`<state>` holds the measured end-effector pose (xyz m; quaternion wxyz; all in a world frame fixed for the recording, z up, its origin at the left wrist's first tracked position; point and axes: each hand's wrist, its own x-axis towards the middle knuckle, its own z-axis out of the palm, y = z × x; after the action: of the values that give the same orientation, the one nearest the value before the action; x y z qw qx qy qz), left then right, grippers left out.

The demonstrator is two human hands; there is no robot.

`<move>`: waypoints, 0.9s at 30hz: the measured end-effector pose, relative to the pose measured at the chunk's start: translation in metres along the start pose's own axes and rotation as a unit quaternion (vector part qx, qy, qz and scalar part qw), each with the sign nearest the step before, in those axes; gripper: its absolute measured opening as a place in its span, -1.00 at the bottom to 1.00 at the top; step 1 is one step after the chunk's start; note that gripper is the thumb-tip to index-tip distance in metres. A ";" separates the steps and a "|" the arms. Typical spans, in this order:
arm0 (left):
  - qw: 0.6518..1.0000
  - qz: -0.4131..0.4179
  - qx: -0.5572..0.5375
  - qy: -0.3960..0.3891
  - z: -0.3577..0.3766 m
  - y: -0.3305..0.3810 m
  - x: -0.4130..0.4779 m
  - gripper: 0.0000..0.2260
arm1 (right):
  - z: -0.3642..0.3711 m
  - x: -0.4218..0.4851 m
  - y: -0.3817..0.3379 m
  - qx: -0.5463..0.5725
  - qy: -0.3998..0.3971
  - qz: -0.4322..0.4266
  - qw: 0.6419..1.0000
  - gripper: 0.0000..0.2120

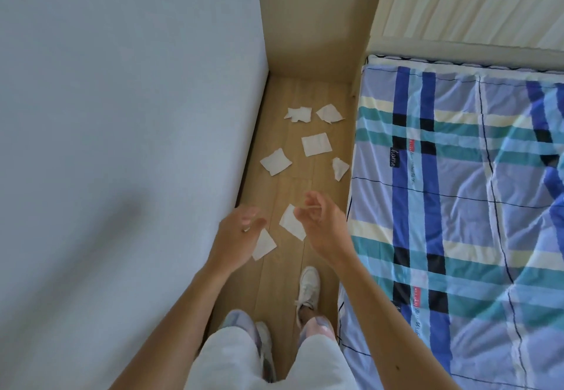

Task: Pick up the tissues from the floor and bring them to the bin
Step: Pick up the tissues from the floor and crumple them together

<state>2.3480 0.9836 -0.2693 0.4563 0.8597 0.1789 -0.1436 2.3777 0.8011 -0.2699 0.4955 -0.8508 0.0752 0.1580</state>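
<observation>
Several white tissues lie scattered on the narrow wooden floor strip. The nearest tissue (264, 244) lies partly under my left hand (236, 232); another tissue (291, 224) lies just left of my right hand (320, 221). Farther ahead lie a square tissue (316, 144), a flat one (276, 162), a crumpled one (339, 168) and two more near the far wall (298, 114) (329, 113). Both hands hover above the floor with fingers apart and hold nothing. No bin is in view.
A pale wall (122, 114) closes the left side. A bed with a blue and teal plaid cover (457, 206) borders the right. A wooden panel (311, 17) ends the strip ahead. My feet in white shoes (309, 285) stand on the floor.
</observation>
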 end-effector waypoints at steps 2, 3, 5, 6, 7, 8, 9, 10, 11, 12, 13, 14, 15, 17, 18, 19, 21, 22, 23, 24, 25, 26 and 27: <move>1.000 -0.019 0.005 0.001 0.008 -0.014 0.033 -0.69 | 0.013 0.035 0.013 -0.008 -0.024 0.009 1.000 -0.54; 1.000 -0.027 0.009 -0.001 0.014 -0.021 0.048 -0.68 | 0.020 0.050 0.022 -0.010 -0.033 0.015 0.999 -0.54; 0.999 -0.043 0.013 -0.014 0.032 -0.046 0.088 -0.69 | 0.040 0.086 0.050 -0.012 -0.040 0.041 0.998 -0.54; 0.999 -0.048 0.012 -0.022 0.040 -0.058 0.103 -0.70 | 0.050 0.098 0.063 -0.012 -0.042 0.051 0.998 -0.54; 0.998 -0.054 0.013 -0.031 0.050 -0.073 0.119 -0.70 | 0.061 0.112 0.079 -0.011 -0.043 0.062 0.997 -0.55; 0.997 -0.062 0.014 -0.041 0.061 -0.091 0.137 -0.70 | 0.074 0.126 0.097 -0.007 -0.045 0.074 0.996 -0.56; 0.996 -0.071 0.014 -0.046 0.072 -0.111 0.157 -0.71 | 0.087 0.141 0.116 -0.005 -0.046 0.084 0.995 -0.57; 0.995 -0.081 0.016 -0.048 0.083 -0.131 0.176 -0.71 | 0.100 0.155 0.135 -0.006 -0.050 0.096 0.994 -0.59; 0.995 -0.090 0.018 -0.049 0.095 -0.156 0.197 -0.72 | 0.115 0.171 0.157 -0.008 -0.053 0.107 0.993 -0.60; 0.994 -0.097 0.023 -0.053 0.105 -0.178 0.214 -0.73 | 0.128 0.185 0.175 -0.012 -0.054 0.114 0.992 -0.61; 0.993 -0.101 0.029 -0.061 0.117 -0.201 0.232 -0.75 | 0.143 0.200 0.195 -0.015 -0.053 0.123 0.991 -0.62; 0.992 -0.097 0.041 -0.072 0.131 -0.228 0.252 -0.75 | 0.160 0.216 0.219 -0.019 -0.047 0.129 0.990 -0.62; 0.991 -0.092 0.052 -0.080 0.140 -0.249 0.268 -0.74 | 0.171 0.229 0.235 -0.023 -0.043 0.130 0.990 -0.62; 0.990 -0.080 0.086 -0.084 0.164 -0.299 0.301 -0.74 | 0.203 0.259 0.276 -0.039 -0.044 0.126 0.990 -0.62; 0.988 -0.072 0.106 -0.085 0.176 -0.323 0.316 -0.75 | 0.217 0.274 0.296 -0.048 -0.046 0.122 0.990 -0.63; 0.987 -0.066 0.122 -0.086 0.189 -0.348 0.331 -0.77 | 0.232 0.289 0.316 -0.056 -0.048 0.118 0.990 -0.64; 0.982 -0.060 0.151 -0.097 0.215 -0.397 0.358 -0.80 | 0.261 0.319 0.357 -0.069 -0.045 0.104 0.991 -0.65; 0.978 -0.060 0.165 -0.108 0.228 -0.422 0.371 -0.82 | 0.276 0.334 0.378 -0.077 -0.042 0.098 0.991 -0.66; 0.976 -0.059 0.174 -0.119 0.241 -0.446 0.383 -0.84 | 0.290 0.349 0.398 -0.084 -0.040 0.093 0.991 -0.68; 0.973 -0.061 0.180 -0.130 0.250 -0.464 0.393 -0.86 | 0.302 0.361 0.413 -0.089 -0.041 0.090 0.991 -0.70; 0.971 -0.061 0.188 -0.137 0.262 -0.485 0.403 -0.86 | 0.314 0.373 0.431 -0.093 -0.043 0.087 0.991 -0.73; 0.969 -0.061 0.199 -0.135 0.274 -0.506 0.411 -0.85 | 0.328 0.385 0.450 -0.097 -0.045 0.082 0.991 -0.77; 0.967 -0.059 0.210 -0.128 0.285 -0.524 0.417 -0.85 | 0.341 0.396 0.467 -0.103 -0.045 0.076 0.991 -0.80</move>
<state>2.4671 1.0908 -0.9790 0.2751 0.8988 0.1354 -0.3133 2.5509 0.8755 -0.9448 0.3948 -0.8810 0.1007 0.2407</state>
